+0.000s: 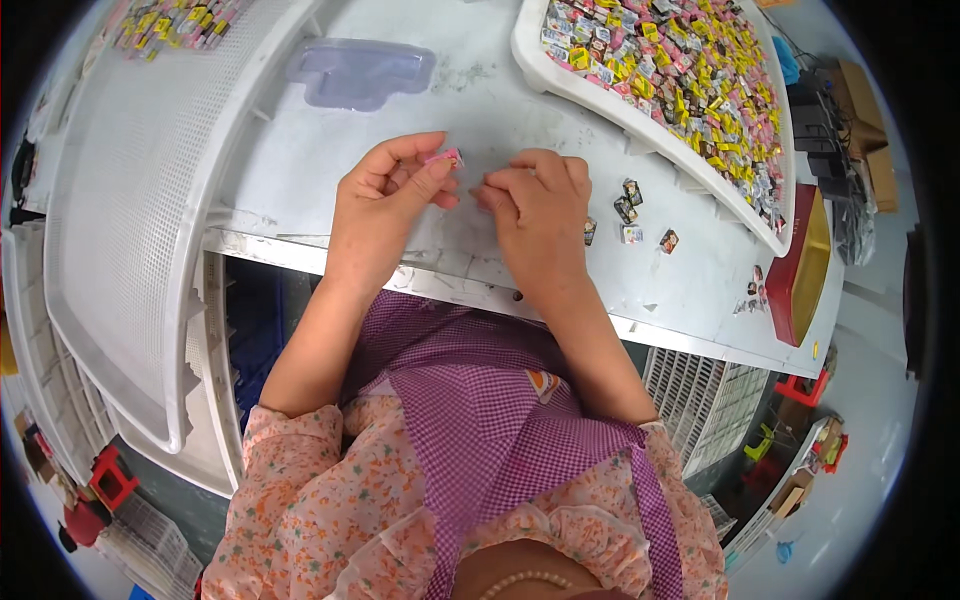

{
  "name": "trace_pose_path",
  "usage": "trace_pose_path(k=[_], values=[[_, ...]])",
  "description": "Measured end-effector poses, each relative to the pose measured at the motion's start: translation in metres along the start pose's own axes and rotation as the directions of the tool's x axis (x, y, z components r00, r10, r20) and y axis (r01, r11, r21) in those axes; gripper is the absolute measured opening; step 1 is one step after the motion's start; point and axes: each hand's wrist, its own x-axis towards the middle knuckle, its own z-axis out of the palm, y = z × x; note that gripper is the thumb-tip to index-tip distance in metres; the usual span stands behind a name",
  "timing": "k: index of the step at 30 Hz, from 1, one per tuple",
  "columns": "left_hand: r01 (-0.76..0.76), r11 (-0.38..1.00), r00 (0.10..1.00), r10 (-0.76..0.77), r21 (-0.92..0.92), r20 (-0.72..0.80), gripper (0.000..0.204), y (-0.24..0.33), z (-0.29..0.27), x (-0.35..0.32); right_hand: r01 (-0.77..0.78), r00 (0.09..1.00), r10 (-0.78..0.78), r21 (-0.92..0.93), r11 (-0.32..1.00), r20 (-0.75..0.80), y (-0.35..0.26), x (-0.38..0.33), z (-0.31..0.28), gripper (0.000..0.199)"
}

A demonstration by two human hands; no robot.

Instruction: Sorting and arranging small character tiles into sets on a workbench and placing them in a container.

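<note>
My left hand point(375, 205) pinches a small pink block-like piece point(442, 157) between thumb and forefinger, above the white tabletop point(480, 110). Facing it, a short gap away, is my right hand point(545, 220). Its fingers are curled in and the thumb is pressed to them; whatever may be between the tips is hidden. Beside the right hand lie several small black printed pieces point(626, 209) and a whitish one point(632, 234). Another dark piece point(669, 241) sits a little apart, further right.
A white tray point(618, 112) heaped with small colourful pieces stands at the far right. On the left is a large perforated white tray point(125, 220), with similar pieces lined up at its far end. A clear plastic mould point(365, 75) lies at the back; a red-and-gold box point(795, 275) stands right.
</note>
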Motion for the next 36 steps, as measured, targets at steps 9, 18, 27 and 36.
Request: trace_pose_path(k=[9,18,27,36], values=[[-0.095,0.928,0.989,0.047,0.361,0.141,0.019,0.008,0.012,-0.023,-0.609,0.788,0.526,0.531,0.590,0.319,0.015,-0.021,-0.068,0.031],[-0.610,0.398,0.788,0.395,0.685,0.472,0.021,-0.024,0.043,-0.036,-0.053,0.986,0.065,-0.082,0.995,0.152,0.018,-0.059,-0.045,0.046],[-0.702,0.240,0.701,0.403,0.671,0.589,0.021,-0.019,0.039,-0.033,-0.028,0.975,0.062,-0.158,0.987,0.212,0.015,-0.060,-0.048,0.044],[-0.650,0.254,0.752,0.356,0.716,0.555,0.025,-0.013,0.042,-0.034,-0.075,0.984,0.090,-0.105,0.992,0.151,0.016,-0.059,-0.058,0.029]])
